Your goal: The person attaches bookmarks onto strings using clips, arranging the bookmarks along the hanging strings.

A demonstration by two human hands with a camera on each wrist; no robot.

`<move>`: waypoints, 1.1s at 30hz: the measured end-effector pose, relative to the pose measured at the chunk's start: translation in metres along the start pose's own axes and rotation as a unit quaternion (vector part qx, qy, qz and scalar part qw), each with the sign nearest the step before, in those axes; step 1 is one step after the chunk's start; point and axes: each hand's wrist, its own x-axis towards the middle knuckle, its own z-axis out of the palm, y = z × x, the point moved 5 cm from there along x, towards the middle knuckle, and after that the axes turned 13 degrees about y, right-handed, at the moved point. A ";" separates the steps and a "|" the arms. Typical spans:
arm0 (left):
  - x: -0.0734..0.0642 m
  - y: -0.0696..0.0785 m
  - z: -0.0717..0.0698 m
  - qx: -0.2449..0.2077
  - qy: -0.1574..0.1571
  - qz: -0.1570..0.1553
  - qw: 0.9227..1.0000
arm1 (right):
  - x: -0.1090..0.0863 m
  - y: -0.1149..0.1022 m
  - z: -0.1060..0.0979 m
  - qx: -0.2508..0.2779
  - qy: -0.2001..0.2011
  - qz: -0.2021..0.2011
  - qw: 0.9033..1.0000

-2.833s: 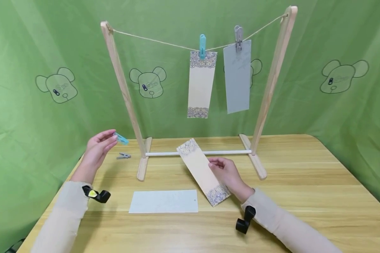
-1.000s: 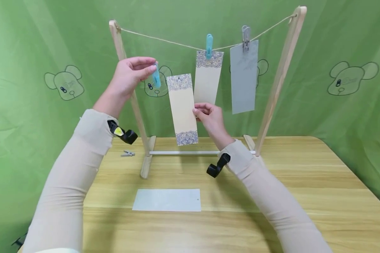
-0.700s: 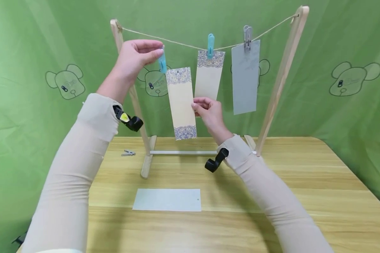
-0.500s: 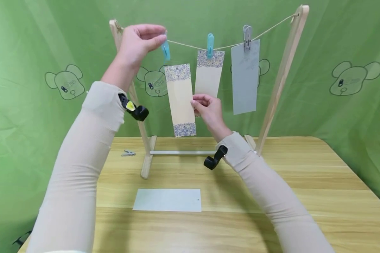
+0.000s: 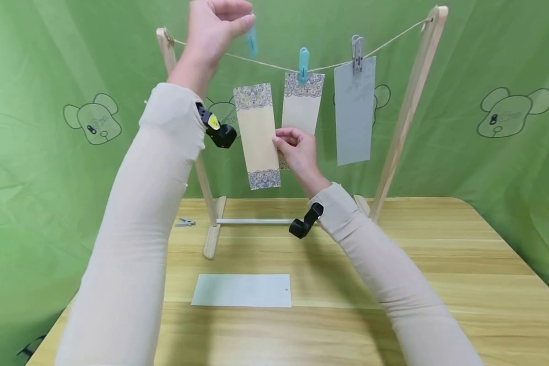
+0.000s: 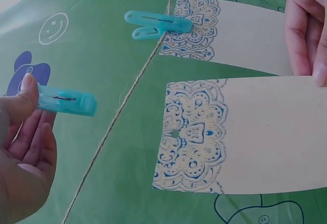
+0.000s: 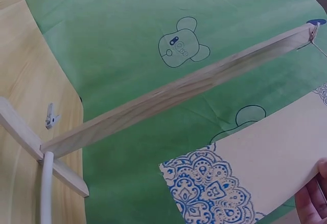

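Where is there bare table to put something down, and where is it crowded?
Bare table lies right of the right sleeve, and between the flat card and the white bar. Crowded: below the line, where the right hand, held card and hung cards sit close together.

Above the twine [image 5: 267,64], the head view's top edge crops your left hand [image 5: 214,31], which covers part of the turquoise clothespin [image 5: 252,43] it pinches. Below the twine, your right hand [image 5: 299,153] hides part of the hanging patterned bookmark [image 5: 301,108].
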 end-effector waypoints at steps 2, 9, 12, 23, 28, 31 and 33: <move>0.002 0.000 0.001 0.003 0.007 -0.002 1.000 | 0.001 -0.002 0.001 0.005 0.003 -0.004 1.000; 0.006 -0.007 0.001 0.026 0.024 -0.001 0.999 | 0.003 -0.005 0.003 0.021 0.012 0.000 1.000; 0.006 -0.009 0.002 0.030 0.028 -0.008 0.999 | 0.003 -0.003 0.004 0.018 0.015 0.001 1.000; 0.006 -0.017 0.003 0.052 0.031 -0.031 0.998 | 0.006 0.002 0.006 0.026 0.022 0.011 0.999; 0.005 -0.022 0.005 0.066 0.021 -0.034 0.997 | 0.007 0.001 0.007 0.034 0.026 0.013 0.999; 0.004 -0.023 0.005 0.072 0.022 -0.037 0.996 | 0.007 -0.002 0.009 0.035 0.027 0.008 0.999; 0.004 -0.024 0.004 0.074 0.023 -0.039 0.996 | 0.007 -0.004 0.010 0.035 0.030 0.004 0.999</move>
